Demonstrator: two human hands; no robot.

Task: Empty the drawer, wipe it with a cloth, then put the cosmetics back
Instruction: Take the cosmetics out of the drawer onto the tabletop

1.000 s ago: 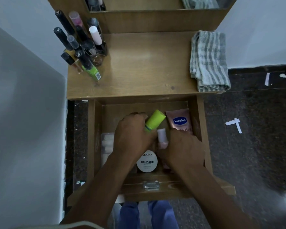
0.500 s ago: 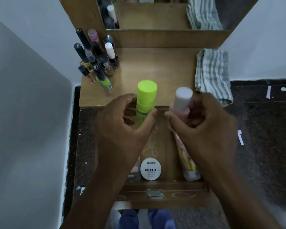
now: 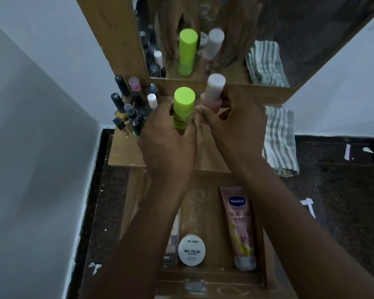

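My left hand [image 3: 168,145] grips a lime-green bottle [image 3: 183,106] upright over the back of the wooden table top [image 3: 125,152]. Beside it my right hand [image 3: 231,126] holds a pink bottle with a white cap [image 3: 214,89], also upright. Below, the open drawer [image 3: 266,251] holds a round white nail polish remover tub [image 3: 191,250], a pink Vaseline tube [image 3: 240,225] lying along its right side, and a clear packet [image 3: 173,236] mostly hidden by my left forearm.
Several nail polish bottles [image 3: 132,106] stand at the table's back left. A grey striped cloth [image 3: 279,139] lies folded on the right edge. A mirror [image 3: 203,39] behind reflects hands and bottles. White wall on the left, dark floor around.
Both hands lifted the green and pink bottles out of the drawer and carried them forward over the table top toward the mirror.
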